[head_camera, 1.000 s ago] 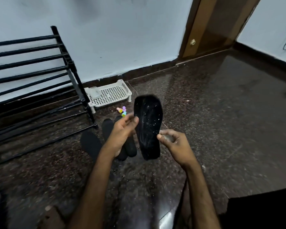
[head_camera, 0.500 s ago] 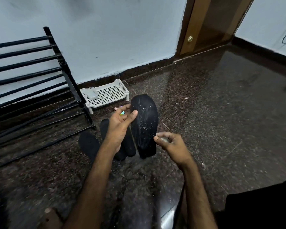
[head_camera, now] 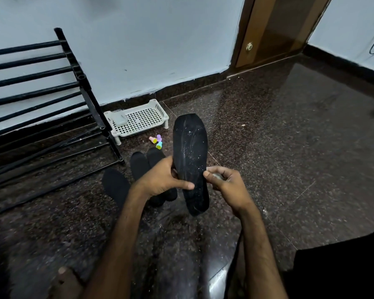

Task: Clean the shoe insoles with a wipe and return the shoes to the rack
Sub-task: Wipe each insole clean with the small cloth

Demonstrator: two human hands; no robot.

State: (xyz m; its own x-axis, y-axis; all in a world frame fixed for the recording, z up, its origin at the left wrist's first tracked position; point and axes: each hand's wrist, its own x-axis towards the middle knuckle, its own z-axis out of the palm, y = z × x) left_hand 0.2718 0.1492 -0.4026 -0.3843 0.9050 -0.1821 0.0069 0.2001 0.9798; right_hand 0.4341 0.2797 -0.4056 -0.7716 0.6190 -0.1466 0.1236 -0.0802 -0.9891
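A person seated on a dark speckled stone floor (head_camera: 289,147) holds a black insole (head_camera: 190,152) upright at the centre of the frame, toe end up. White flecks and pale smeared streaks cover its face. The left hand (head_camera: 160,179) grips the insole's lower half from the left edge, fingers curled behind and the thumb laid across the front. The right hand (head_camera: 228,187) is curled round a small greyish wad (head_camera: 217,176), its thumb tip touching the insole's right edge.

Just behind the left hand, three more dark insoles (head_camera: 117,186) lie flat on the floor, partly hidden by the wrist. Beyond them sit a few small pastel-coloured pieces (head_camera: 157,141), then a white perforated plastic tray (head_camera: 143,119) against the wall. A black bar rack (head_camera: 41,100) fills the left of the frame; a brown door (head_camera: 274,29) stands at upper right.
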